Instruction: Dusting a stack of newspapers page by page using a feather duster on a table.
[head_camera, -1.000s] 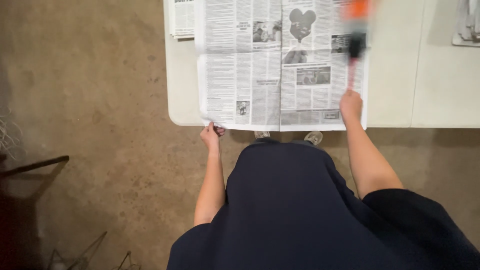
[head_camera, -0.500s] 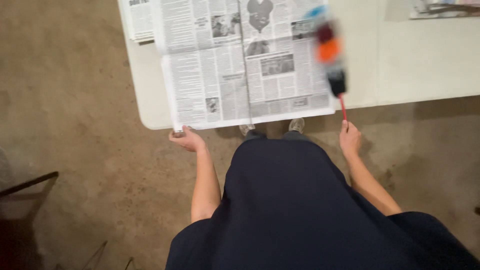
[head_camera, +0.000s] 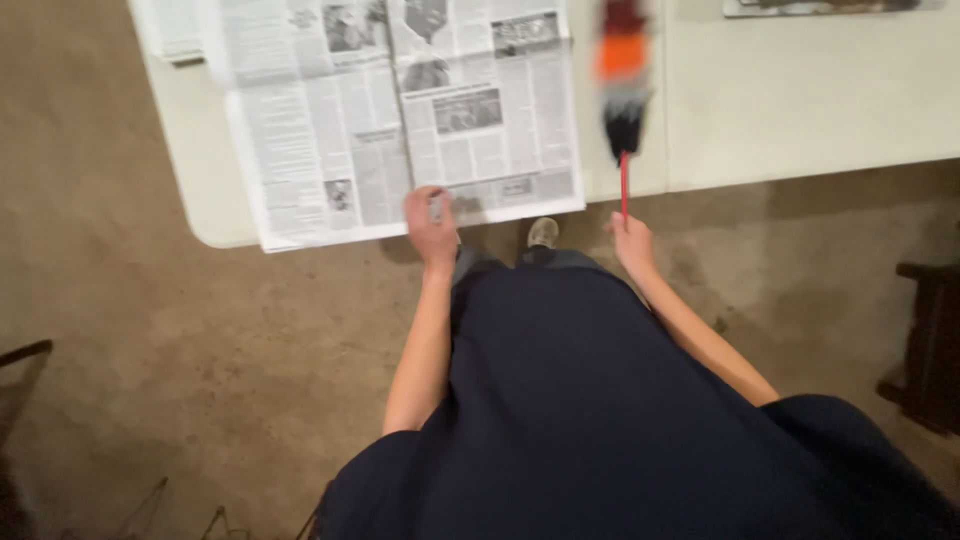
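The left hand (head_camera: 432, 222) rests on the near edge of an open black-and-white newspaper (head_camera: 400, 110), fingers curled down onto the paper at its bottom margin; whether it pinches the sheet or only presses on it cannot be told. The newspaper lies spread flat on a pale, smooth counter (head_camera: 800, 100), reaching away from the left hand and to that hand's left, with its near edge hanging slightly over the counter's rim. Its pages show dense columns of grey print broken by small rectangular photographs, the centre fold running straight up from just beside the left hand.

The right hand (head_camera: 632, 240) is closed around the thin red handle of a feather duster (head_camera: 622, 90), well apart from the left hand. The duster stands away from the right hand over the counter, its head banded dark, then grey, then bright orange, then dark red at the far tip; it is blurred. It sits just to the right of the newspaper's right edge.

Another folded sheet of printed paper (head_camera: 170, 30) lies beyond the left hand at the counter's far left corner. Between the two hands, below the counter's edge, a grey shoe tip (head_camera: 543, 232) shows on the brown stained floor (head_camera: 150, 330)
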